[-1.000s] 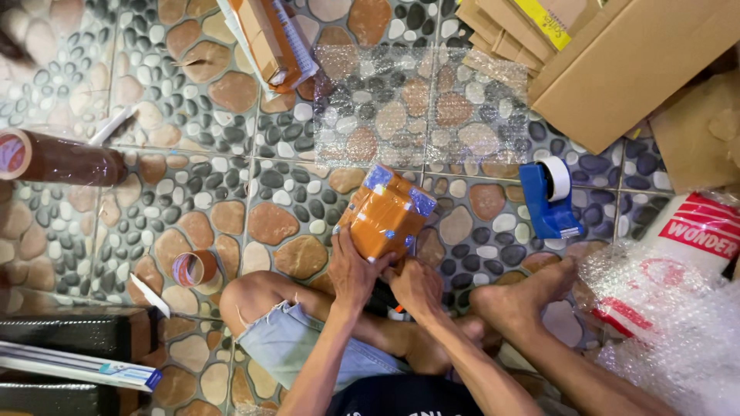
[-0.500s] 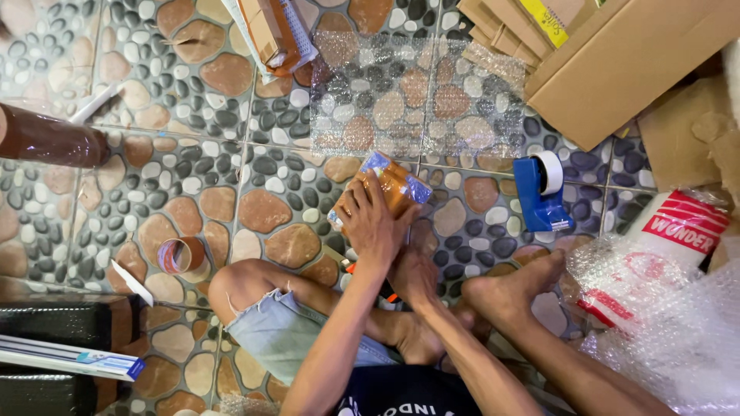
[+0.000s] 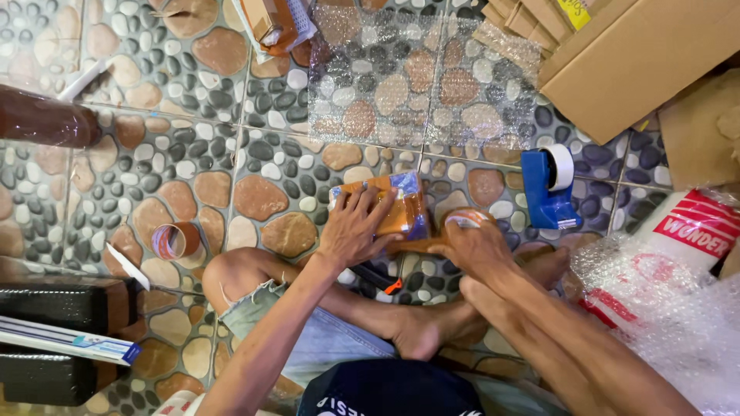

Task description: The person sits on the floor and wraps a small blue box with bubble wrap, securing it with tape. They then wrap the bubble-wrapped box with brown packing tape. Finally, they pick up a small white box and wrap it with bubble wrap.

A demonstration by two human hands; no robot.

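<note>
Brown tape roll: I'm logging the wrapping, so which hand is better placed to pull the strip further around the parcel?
Probably the right hand: it grips the brown tape roll, its strip reaching the orange parcel. The left hand lies flat on the parcel.

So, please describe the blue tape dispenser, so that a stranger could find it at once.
Start at the big cardboard box at top right. Just below its lower left corner, on the pebble floor, stands the tape dispenser. It alone is bright blue, holding a white roll.

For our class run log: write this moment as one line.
left hand: pressing orange parcel | right hand: holding tape roll | blue dispenser: beside
</note>
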